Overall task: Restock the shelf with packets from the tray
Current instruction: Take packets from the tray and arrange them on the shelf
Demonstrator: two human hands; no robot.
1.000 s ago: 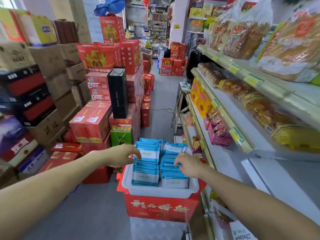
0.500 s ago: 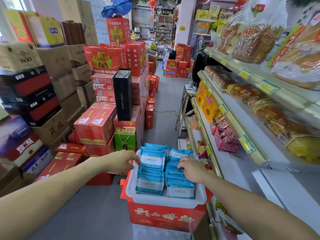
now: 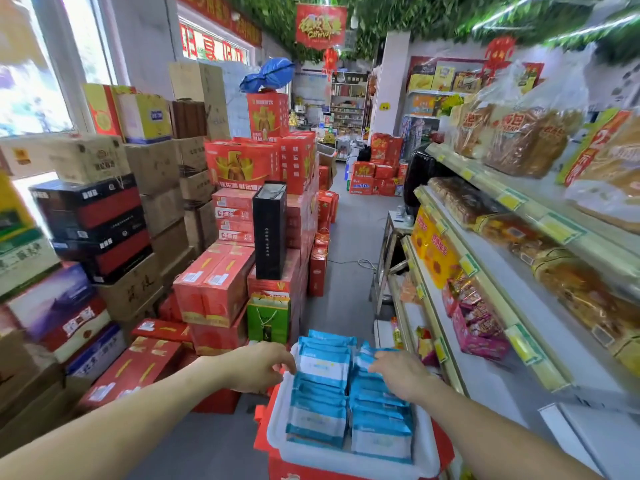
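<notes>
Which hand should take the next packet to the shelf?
Right, most likely. The right hand is on the right row of packets in the tray, and the shelf stands on that side. The left hand sits at the tray's left edge, farther from the shelf.

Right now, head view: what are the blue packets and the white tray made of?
The packets: likely thin plastic film, slightly glossy, with creased faces and soft edges. The tray: looks like moulded plastic, smooth white, with a rounded rim.
</notes>
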